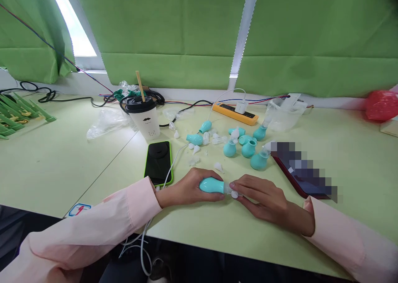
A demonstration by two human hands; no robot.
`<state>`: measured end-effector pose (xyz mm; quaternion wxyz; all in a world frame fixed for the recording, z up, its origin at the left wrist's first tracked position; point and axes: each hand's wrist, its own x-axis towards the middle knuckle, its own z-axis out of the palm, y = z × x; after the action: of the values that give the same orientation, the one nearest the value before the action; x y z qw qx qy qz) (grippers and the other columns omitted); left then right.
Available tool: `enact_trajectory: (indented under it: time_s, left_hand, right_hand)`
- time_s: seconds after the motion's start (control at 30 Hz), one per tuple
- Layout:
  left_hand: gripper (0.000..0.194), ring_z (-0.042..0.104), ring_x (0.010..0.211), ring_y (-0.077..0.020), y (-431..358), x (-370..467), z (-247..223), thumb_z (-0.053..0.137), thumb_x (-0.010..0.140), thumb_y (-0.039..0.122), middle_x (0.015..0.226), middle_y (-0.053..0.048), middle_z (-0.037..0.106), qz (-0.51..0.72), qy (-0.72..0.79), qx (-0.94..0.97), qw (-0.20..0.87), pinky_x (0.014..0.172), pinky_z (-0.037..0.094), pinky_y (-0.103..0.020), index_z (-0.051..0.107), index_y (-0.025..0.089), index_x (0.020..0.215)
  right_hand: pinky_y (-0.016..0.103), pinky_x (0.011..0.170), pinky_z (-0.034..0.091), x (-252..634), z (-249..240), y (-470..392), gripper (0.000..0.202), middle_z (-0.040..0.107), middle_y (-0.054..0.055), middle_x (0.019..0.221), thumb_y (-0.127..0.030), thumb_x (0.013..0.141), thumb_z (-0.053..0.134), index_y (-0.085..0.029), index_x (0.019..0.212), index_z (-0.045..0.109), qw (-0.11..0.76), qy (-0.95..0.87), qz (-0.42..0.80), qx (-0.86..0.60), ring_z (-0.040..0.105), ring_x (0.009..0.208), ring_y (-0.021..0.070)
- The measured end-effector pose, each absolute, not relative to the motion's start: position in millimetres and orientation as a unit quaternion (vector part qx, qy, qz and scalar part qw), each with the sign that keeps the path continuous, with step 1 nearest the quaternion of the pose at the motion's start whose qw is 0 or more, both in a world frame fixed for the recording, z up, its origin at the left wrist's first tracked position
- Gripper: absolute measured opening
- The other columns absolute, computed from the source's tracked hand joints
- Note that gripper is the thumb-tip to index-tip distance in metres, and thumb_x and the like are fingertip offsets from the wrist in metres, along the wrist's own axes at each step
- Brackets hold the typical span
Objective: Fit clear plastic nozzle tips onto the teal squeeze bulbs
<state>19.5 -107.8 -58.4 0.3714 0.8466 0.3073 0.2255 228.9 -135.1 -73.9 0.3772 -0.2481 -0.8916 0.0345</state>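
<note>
My left hand (186,189) grips a teal rubber bulb (212,185) lying sideways just above the table near its front edge. My right hand (264,198) pinches the small clear plastic tip (234,192) at the bulb's right end. Behind the hands, several more teal bulbs (248,148) and loose clear tips (217,166) are scattered over the pale green table (46,167).
A phone in a green case (158,163) lies left of the hands with a white cable running off the front edge. A white lidded cup (145,116), an orange power strip (235,113), a clear container (284,115) and a dark red phone (303,177) stand around.
</note>
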Motion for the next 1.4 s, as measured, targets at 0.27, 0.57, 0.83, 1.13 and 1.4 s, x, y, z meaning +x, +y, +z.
enact_trajectory:
  time_s: [0.27, 0.57, 0.83, 1.13, 1.4]
  left_hand:
    - [0.027, 0.054, 0.07, -0.0116, -109.6, 19.8, -58.4, 0.054, 0.072, 0.037, 0.079, -0.001, 0.061, 0.221, 0.31, 0.858, 0.344, 0.064, 0.04, -0.021, 0.056, 0.016, 0.09]
    - [0.027, 0.054, 0.066, -0.0119, -111.7, 21.2, -55.5, 0.051, 0.074, 0.038, 0.074, -0.001, 0.06, 0.208, 0.307, 0.878, 0.302, 0.06, 0.038, -0.021, 0.056, 0.015, 0.086]
    - [0.027, 0.055, 0.068, -0.0121, -111.4, 21.5, -55.2, 0.053, 0.073, 0.037, 0.077, -0.001, 0.062, 0.216, 0.313, 0.874, 0.302, 0.063, 0.039, -0.021, 0.056, 0.017, 0.09]
    - [0.041, 0.046, 0.099, -0.0169, -120.9, 21.6, -50.6, 0.046, 0.079, 0.025, 0.11, -0.01, 0.046, 0.252, 0.245, 0.844, 0.406, 0.084, 0.039, -0.03, 0.029, 0.018, 0.116]
    - [0.052, 0.03, 0.117, -0.0183, -119.5, 19.2, -49.2, 0.042, 0.08, 0.02, 0.126, -0.012, 0.03, 0.265, 0.202, 0.868, 0.367, 0.092, 0.033, -0.035, 0.016, 0.022, 0.125]
  right_hand:
    - [0.027, 0.055, 0.048, 223.6, -68.5, -135.7, 0.032, 0.066, 0.001, 0.075, -0.016, 0.076, 0.051, -0.025, 0.107, 0.051, 0.363, -0.89, 0.016, -0.276, 0.059, 0.062, 0.0132]
    - [0.026, 0.049, 0.048, 215.3, -68.9, -140.7, 0.021, 0.067, 0.002, 0.067, -0.026, 0.072, 0.056, -0.023, 0.092, 0.061, 0.375, -0.842, 0.123, -0.368, 0.059, 0.051, 0.014]
    - [0.022, 0.039, 0.044, 209.0, -66.7, -143.1, 0.021, 0.059, 0.0, 0.054, -0.032, 0.066, 0.061, -0.017, 0.08, 0.064, 0.368, -0.72, 0.369, -0.459, 0.051, 0.044, 0.0105]
    - [0.023, 0.04, 0.048, 200.3, -64.7, -139.6, 0.026, 0.057, 0.001, 0.062, -0.035, 0.058, 0.068, -0.017, 0.074, 0.059, 0.483, -0.564, 0.495, -0.452, 0.05, 0.046, 0.009]
    - [0.033, 0.074, 0.05, 200.1, -64.2, -135.2, 0.017, 0.061, 0.006, 0.093, -0.035, 0.07, 0.059, -0.022, 0.08, 0.059, 0.516, -0.59, 0.441, -0.437, 0.056, 0.091, 0.0209]
